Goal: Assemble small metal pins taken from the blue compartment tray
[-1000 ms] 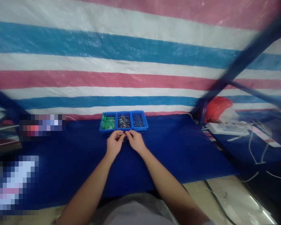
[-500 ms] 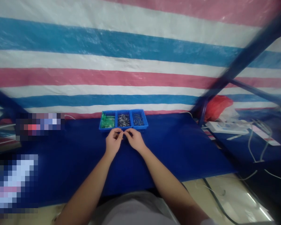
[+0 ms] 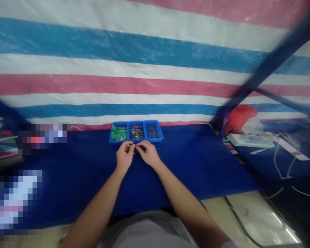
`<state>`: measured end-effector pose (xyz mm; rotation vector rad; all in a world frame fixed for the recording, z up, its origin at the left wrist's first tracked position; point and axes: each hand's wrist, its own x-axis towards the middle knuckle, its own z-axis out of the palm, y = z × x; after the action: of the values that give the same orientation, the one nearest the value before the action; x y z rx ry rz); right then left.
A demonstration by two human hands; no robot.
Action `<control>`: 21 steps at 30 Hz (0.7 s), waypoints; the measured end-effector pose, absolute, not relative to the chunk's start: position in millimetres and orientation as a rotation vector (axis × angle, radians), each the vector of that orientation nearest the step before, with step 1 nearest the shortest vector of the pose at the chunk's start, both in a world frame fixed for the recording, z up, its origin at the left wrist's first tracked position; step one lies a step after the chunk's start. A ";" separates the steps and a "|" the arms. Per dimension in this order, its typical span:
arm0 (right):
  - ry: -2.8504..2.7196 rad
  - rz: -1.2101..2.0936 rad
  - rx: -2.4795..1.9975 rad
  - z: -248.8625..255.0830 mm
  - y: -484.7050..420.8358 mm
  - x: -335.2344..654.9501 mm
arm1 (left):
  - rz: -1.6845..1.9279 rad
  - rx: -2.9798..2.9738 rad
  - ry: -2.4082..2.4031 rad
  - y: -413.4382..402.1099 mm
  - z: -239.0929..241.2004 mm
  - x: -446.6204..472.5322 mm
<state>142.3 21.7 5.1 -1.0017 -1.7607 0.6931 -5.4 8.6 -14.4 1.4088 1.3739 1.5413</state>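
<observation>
My left hand (image 3: 125, 155) and my right hand (image 3: 149, 154) meet fingertip to fingertip over the blue table (image 3: 93, 179), just in front of three small blue bins. Both hands pinch something tiny between them; it is too small to make out. The left bin (image 3: 118, 133) holds green pieces. The middle bin (image 3: 136, 132) and the right bin (image 3: 152, 131) hold several small metal parts.
A striped red, white and blue tarp (image 3: 144, 69) hangs behind the table. To the right lie a red bag (image 3: 239, 117), a white power strip (image 3: 250, 140) and cables on another blue surface. A dark blue frame bar (image 3: 268, 65) slants up at the right.
The fingertips of both hands have drawn closer together. The view has shifted slightly, and the bins have not moved.
</observation>
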 end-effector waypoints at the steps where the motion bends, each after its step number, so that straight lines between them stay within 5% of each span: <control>1: -1.758 0.679 -0.992 5.0 21.8 142.4 | 1.544 1.397 1.365 8.6 -13.9 -5.2; 21: -1.303 1.175 -1.057 -1.8 29.5 139.7 | 1.505 1.459 1.358 7.2 -13.1 -4.8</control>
<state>139.7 29.5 -1.8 -1.0570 -1.3031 1.1754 -4.8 7.2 -13.1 1.4586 1.3581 1.5047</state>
